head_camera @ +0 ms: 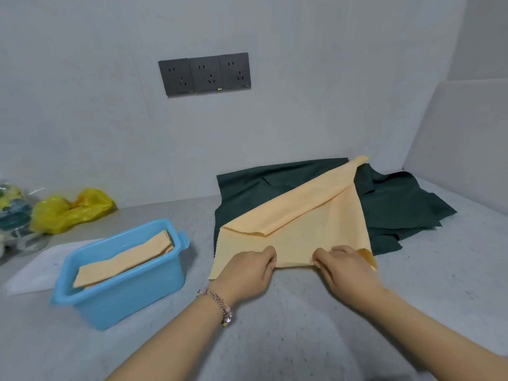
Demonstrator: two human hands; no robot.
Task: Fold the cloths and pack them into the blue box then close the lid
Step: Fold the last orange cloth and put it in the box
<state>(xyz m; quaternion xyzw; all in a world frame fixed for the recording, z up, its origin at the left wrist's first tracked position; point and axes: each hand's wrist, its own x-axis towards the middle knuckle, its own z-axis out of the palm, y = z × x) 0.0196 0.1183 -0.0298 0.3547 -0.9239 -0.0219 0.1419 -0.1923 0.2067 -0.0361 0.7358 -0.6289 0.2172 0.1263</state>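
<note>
An orange cloth (299, 226) lies spread on the grey counter, its far part folded over and resting on a pile of dark green cloths (395, 204). My left hand (247, 273) and my right hand (343, 268) both pinch the orange cloth's near edge, close together. The blue box (129, 292) stands open to the left, with a folded orange cloth (126, 259) inside it. A translucent white sheet (35, 268), perhaps the lid, lies flat behind the box.
A yellow plastic bag (71, 210) and a clear package (13, 213) sit at the far left by the wall. Dark wall sockets (204, 74) are above the counter. A pale panel (461, 144) bounds the right side.
</note>
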